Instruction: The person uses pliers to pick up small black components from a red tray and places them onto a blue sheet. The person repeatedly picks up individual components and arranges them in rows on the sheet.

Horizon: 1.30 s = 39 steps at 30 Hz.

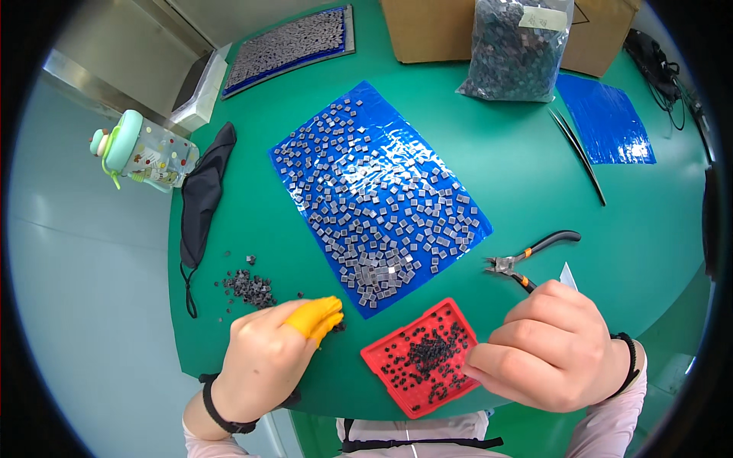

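My left hand (279,336), with yellow finger cots (314,314) on its fingertips, is closed in a pinch over the table; whatever its fingers hold is hidden. Small dark bits show just beside those fingertips. My right hand (553,347) is closed too, its fingertips at the right rim of a red tray (376,355), and I cannot make out what is in them. Tiny black parts (431,353) lie in the tray, heaped toward its middle. Beyond it, many small grey square pieces (382,271) are spread over a blue film sheet (347,294), crowded at the near end.
A dark pile of small pieces (250,288) lies left of my left hand. Cutting pliers (527,259), tweezers (580,156) and another blue film (607,122) are at right. Farther off are a filled plastic bag (515,57), a cardboard box (427,30), a black mask (205,191) and a bottle (156,153).
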### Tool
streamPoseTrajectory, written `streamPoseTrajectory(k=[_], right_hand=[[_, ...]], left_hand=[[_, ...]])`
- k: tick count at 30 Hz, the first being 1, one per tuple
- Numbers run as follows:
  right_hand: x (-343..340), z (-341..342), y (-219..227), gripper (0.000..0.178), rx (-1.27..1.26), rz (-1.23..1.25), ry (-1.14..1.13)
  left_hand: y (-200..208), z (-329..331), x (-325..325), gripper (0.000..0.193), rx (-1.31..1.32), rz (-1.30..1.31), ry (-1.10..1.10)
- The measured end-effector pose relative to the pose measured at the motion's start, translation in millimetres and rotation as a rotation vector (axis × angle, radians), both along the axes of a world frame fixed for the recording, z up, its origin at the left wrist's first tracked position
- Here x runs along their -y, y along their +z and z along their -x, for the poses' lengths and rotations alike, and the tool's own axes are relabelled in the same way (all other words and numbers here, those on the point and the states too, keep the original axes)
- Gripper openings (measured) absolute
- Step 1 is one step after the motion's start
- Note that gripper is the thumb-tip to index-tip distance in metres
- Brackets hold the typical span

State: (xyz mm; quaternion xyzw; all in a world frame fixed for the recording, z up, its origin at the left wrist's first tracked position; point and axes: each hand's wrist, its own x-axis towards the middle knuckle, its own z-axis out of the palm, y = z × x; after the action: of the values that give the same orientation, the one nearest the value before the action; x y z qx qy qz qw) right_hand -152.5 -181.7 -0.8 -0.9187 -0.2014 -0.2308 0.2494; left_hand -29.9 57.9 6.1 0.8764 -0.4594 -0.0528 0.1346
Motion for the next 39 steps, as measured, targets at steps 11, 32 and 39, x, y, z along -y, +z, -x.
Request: streamPoseTrajectory(k=[11,32,39], right_hand=[[5,4,-1,0.022,0.031,0.032,-0.016],[9,4,5,0.024,0.029,-0.006,-0.089],[26,8,16,0.036,-0.293,0.132,-0.335]], left_hand=[[-4,0,24,0.023,0.110,-0.077,-0.002],[-3,1,21,0.025,0.070,-0.036,0.036],[0,-1,12,0.026,0.131,-0.030,0.115]])
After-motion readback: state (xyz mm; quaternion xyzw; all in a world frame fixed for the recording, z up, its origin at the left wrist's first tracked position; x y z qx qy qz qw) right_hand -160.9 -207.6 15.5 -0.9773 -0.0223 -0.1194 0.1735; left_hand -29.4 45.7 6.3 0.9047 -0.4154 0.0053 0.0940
